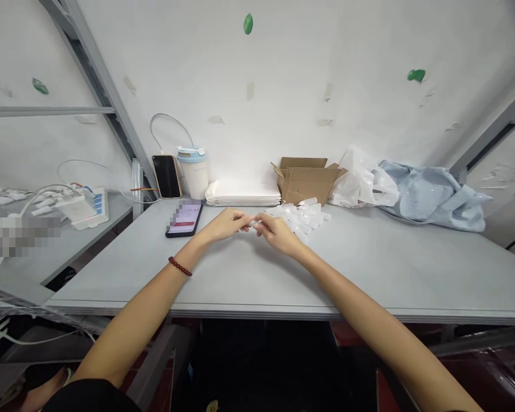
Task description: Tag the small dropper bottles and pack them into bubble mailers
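My left hand and my right hand meet above the table, their fingertips pinched together around a small pale piece that the fingers mostly hide. I cannot make out what it is. Just behind and right of my right hand lies a loose pile of small white plastic pieces. A phone with a lit screen rests flat to the left of my left hand. Dark red beads circle my left wrist.
Along the back of the grey table stand a charging phone, a lidded cup, a stack of white sheets or trays, an open cardboard box, a white plastic bag and a light blue bag. A power strip sits left.
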The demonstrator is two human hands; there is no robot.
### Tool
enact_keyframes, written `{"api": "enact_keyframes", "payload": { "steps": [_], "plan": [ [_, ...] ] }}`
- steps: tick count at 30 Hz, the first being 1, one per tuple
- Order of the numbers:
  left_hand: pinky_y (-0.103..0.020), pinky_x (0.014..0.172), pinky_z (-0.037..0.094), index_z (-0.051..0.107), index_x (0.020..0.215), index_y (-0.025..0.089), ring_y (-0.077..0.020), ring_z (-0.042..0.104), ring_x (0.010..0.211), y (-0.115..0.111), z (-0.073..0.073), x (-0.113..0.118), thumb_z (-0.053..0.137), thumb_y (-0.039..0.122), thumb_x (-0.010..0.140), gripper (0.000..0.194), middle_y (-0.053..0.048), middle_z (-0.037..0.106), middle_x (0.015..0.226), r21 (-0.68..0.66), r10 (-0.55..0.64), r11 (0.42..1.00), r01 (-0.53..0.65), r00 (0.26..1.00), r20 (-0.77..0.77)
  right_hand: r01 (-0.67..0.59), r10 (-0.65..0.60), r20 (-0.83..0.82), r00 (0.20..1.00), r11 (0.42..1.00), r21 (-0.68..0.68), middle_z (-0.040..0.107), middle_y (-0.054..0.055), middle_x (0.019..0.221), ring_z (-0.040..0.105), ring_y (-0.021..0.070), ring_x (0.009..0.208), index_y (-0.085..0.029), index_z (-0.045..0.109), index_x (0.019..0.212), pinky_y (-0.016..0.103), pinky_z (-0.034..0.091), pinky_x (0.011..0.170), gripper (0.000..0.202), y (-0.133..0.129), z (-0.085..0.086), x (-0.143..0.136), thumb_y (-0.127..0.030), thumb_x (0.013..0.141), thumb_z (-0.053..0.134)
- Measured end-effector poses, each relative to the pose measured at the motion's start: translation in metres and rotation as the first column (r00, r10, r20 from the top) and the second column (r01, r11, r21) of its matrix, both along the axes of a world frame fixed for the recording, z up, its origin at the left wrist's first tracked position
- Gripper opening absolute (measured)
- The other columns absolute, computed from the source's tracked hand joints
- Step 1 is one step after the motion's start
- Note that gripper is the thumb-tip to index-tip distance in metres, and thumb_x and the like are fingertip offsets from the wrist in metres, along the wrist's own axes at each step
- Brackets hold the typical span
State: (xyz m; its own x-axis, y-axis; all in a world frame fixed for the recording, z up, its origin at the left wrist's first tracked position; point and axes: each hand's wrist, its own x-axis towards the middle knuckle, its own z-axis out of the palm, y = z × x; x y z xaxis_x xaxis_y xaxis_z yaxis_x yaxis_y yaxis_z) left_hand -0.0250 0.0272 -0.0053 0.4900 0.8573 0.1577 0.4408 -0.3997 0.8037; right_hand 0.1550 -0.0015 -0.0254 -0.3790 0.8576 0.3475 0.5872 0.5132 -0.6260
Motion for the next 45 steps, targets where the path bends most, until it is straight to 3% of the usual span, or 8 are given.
{"api": "enact_keyframes", "payload": {
  "steps": [8,14,17,22,25,32,38,45],
  "plan": [
    [-0.029,0.073,0.046,0.071,0.082,0.018,-0.0173,0.06,0.077,-0.001,0.002,0.0,0.057,0.046,0.079,0.031,-0.006,0.07,0.084,0.058,-0.08,0.995,0.077,0.995,0.059,-0.048,-0.005,-0.259,0.966,0.979,-0.199,0.058,0.0,0.068,0.046,0.0097,0.057,-0.015,0.055,0.085,0.023,0.038,0.057,0.024,0.001,0.005,0.005,-0.037,0.086,0.045],
    [-0.027,0.059,0.044,0.064,0.063,0.014,-0.0146,0.056,0.06,0.001,-0.001,0.004,0.05,0.058,0.08,0.049,-0.006,0.063,0.064,-0.029,0.036,0.999,-0.032,0.989,0.142,-0.072,0.0,-0.352,0.936,0.979,-0.191,0.058,-0.002,0.065,0.042,0.0091,0.053,-0.018,0.05,0.094,0.022,0.035,0.053,0.027,0.002,0.002,0.001,-0.043,0.083,0.049],
    [-0.026,0.057,0.042,0.06,0.058,0.014,-0.0128,0.052,0.055,-0.001,-0.001,0.005,0.052,0.058,0.078,0.049,-0.004,0.06,0.06,-0.048,0.029,0.999,-0.022,0.988,0.151,-0.097,0.017,-0.388,0.921,0.977,-0.189,0.057,-0.003,0.063,0.042,0.0088,0.053,-0.019,0.048,0.093,0.022,0.034,0.052,0.029,0.003,0.0,0.002,-0.046,0.082,0.049],
    [-0.027,0.065,0.045,0.065,0.07,0.015,-0.0153,0.057,0.067,-0.001,0.0,0.004,0.056,0.053,0.078,0.04,-0.006,0.066,0.074,-0.032,-0.081,0.996,0.084,0.992,0.1,-0.151,-0.027,-0.474,0.88,0.93,-0.335,0.053,-0.006,0.059,0.032,0.0063,0.045,-0.02,0.043,0.089,0.02,0.025,0.045,0.033,0.007,0.001,0.006,-0.05,0.08,0.052],
    [-0.028,0.066,0.046,0.065,0.074,0.014,-0.0172,0.059,0.074,0.001,-0.002,0.006,0.054,0.055,0.078,0.042,-0.007,0.067,0.077,-0.027,-0.076,0.996,0.08,0.99,0.12,-0.168,-0.06,-0.522,0.851,0.911,-0.377,0.051,-0.006,0.057,0.032,0.0059,0.044,-0.021,0.041,0.086,0.02,0.021,0.043,0.034,0.007,0.003,0.005,-0.052,0.078,0.053],
    [-0.027,0.059,0.044,0.059,0.063,0.013,-0.0131,0.053,0.06,-0.002,-0.002,0.012,0.05,0.061,0.077,0.051,-0.004,0.059,0.064,-0.118,0.023,0.993,-0.003,0.985,0.169,-0.139,-0.062,-0.52,0.852,0.93,-0.339,0.051,-0.006,0.056,0.032,0.0058,0.043,-0.021,0.042,0.084,0.02,0.021,0.042,0.034,0.004,0.007,0.002,-0.053,0.078,0.053],
    [-0.028,0.067,0.045,0.063,0.07,0.014,-0.014,0.055,0.067,-0.004,-0.001,0.011,0.058,0.056,0.074,0.042,-0.005,0.064,0.071,-0.049,-0.052,0.997,0.061,0.986,0.158,-0.159,-0.142,-0.572,0.808,0.882,-0.444,0.048,-0.006,0.053,0.04,0.0084,0.048,-0.022,0.042,0.082,0.019,0.017,0.042,0.034,0.004,0.008,0.003,-0.052,0.074,0.056],
    [-0.025,0.056,0.042,0.055,0.066,0.014,-0.0114,0.049,0.057,-0.004,0.001,0.015,0.045,0.06,0.081,0.049,-0.002,0.054,0.063,-0.04,0.003,0.999,0.005,0.981,0.195,-0.228,-0.144,-0.632,0.761,0.853,-0.469,0.048,-0.007,0.054,0.022,0.0035,0.04,-0.022,0.04,0.081,0.019,0.017,0.042,0.03,0.003,0.012,0.004,-0.049,0.077,0.054]
  ]
}}
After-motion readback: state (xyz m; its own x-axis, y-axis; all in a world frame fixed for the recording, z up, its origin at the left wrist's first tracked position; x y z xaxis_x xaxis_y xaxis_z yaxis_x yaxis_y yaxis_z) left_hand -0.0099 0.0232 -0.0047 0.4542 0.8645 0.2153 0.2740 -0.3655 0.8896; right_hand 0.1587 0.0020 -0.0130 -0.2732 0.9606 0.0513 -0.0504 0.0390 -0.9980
